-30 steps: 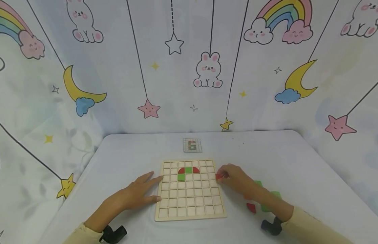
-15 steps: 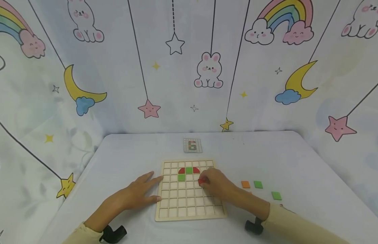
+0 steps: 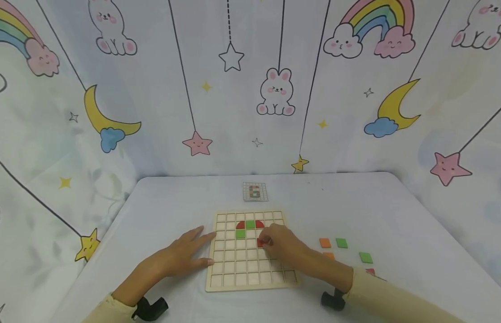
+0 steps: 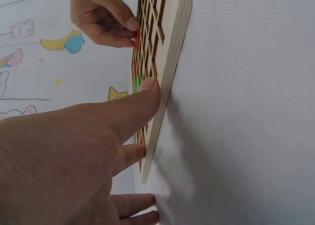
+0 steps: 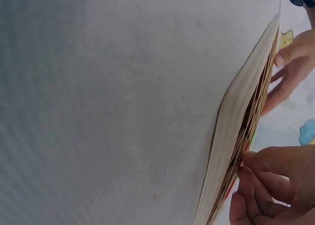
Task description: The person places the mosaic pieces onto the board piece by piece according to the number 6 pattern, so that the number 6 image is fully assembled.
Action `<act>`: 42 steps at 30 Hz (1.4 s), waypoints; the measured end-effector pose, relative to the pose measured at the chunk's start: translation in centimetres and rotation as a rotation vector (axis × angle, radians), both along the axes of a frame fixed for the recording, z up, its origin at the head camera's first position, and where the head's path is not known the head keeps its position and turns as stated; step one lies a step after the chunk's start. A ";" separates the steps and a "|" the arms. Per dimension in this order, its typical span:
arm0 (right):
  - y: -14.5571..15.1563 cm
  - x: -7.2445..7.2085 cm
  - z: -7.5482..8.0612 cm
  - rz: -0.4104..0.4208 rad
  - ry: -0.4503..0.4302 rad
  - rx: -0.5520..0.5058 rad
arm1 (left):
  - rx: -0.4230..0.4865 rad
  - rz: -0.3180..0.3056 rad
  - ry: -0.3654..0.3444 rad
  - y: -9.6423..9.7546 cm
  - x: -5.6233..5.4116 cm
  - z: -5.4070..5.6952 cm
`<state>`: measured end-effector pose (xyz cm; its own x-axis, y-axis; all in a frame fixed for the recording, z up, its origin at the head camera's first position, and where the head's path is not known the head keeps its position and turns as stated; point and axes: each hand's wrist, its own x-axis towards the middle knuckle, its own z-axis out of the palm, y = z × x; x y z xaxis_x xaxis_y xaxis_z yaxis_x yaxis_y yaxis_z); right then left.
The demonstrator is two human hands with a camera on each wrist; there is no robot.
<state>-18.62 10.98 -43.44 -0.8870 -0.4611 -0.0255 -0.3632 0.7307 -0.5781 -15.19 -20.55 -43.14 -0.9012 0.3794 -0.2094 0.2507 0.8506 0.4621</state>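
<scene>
A wooden grid board (image 3: 242,267) lies on the white table. In its upper rows sit a green square tile (image 3: 250,224) between two red rounded-corner tiles (image 3: 240,224), plus another green square tile (image 3: 240,233) below the left red one. My right hand (image 3: 283,242) pinches a red tile (image 3: 260,243) at a cell right of the board's middle; the fingers partly cover the tile, so its full shape is hidden. My left hand (image 3: 182,255) lies with fingers spread at the left edge. In the left wrist view, that hand's thumb (image 4: 142,104) touches the board's rim.
Behind the board lies a small card (image 3: 254,192) printed with a gridded figure. Loose tiles lie to the right: orange (image 3: 325,242), green (image 3: 341,242), another green (image 3: 366,257), and a red one (image 3: 370,271) partly behind the right sleeve. A patterned cloth hangs behind the table.
My right hand has moved left from beside the board to over its cells, carrying the red tile, then slightly lower. The left hand has stayed in place.
</scene>
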 end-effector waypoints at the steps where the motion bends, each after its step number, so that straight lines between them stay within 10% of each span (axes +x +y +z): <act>1: 0.0 0.0 0.0 0.002 -0.001 -0.001 | 0.002 0.001 -0.003 0.0 0.0 0.0; 14: 3.2 -0.5 1.1 -0.113 -0.040 -0.043 | 0.011 -0.030 0.024 -0.1 0.0 -0.2; 31: 18.7 -1.3 1.8 -0.204 -0.053 0.001 | 0.013 -0.038 0.023 -0.1 0.1 0.1; 42: 20.6 -0.6 1.0 -0.211 -0.170 0.071 | -0.001 -0.018 0.011 -0.1 0.0 -0.1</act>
<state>-19.22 31.60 -42.39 -0.9434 -0.2588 -0.2074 -0.1013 0.8204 -0.5627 -15.20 -20.62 -43.21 -0.8963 0.3958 -0.1998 0.2715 0.8463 0.4584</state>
